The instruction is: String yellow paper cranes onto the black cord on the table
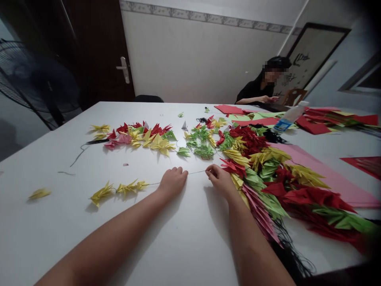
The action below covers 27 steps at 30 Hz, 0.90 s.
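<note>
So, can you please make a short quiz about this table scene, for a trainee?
1. What is stretched between the bare left hand and the bare right hand?
2. True or false: the yellow folded-paper cranes lie to the left of the bare left hand.
3. The large flat paper sheet beside the piled cranes is: A pink, B blue, C black.

Key: 1. A thin dark thread. 2. True. 3. A.

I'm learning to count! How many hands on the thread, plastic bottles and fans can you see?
Hands on the thread: 2 (left hand, right hand)
Plastic bottles: 1
Fans: 1
Total: 4
</note>
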Tool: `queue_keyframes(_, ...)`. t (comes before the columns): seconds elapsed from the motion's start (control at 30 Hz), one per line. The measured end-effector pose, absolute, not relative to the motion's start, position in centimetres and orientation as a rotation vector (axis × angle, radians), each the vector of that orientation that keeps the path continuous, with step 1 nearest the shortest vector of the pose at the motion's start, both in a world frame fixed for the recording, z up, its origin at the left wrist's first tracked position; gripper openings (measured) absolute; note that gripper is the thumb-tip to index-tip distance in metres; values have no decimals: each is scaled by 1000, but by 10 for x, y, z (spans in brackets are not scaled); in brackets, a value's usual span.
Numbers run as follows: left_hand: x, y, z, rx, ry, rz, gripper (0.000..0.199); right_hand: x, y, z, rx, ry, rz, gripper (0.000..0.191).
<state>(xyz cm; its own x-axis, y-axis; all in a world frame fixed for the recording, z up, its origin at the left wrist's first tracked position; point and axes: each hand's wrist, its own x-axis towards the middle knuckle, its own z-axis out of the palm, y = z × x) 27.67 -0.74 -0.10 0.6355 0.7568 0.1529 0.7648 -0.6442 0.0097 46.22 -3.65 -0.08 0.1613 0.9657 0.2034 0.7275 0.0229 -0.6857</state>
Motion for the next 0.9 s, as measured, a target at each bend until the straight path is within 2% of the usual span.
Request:
queue_keyframes(0.33,206,-24,6,-2676,-1223,32,28,459,-38,1,-1779,-1684,473,12)
queue_keyframes(0.6,187,-26,5,-2658,-1321,16,37,459,-41,0,-1737,-1815,500,14)
queue_keyframes(0.8,167,-42,16,-2664,-1153,-302,44,463,-45,2,-1815,-1809,498,15)
queue_keyframes(0.9,136,-48,29,-2579,-1325,-480,45,468,-45,0,-1873,-1772,476,19)
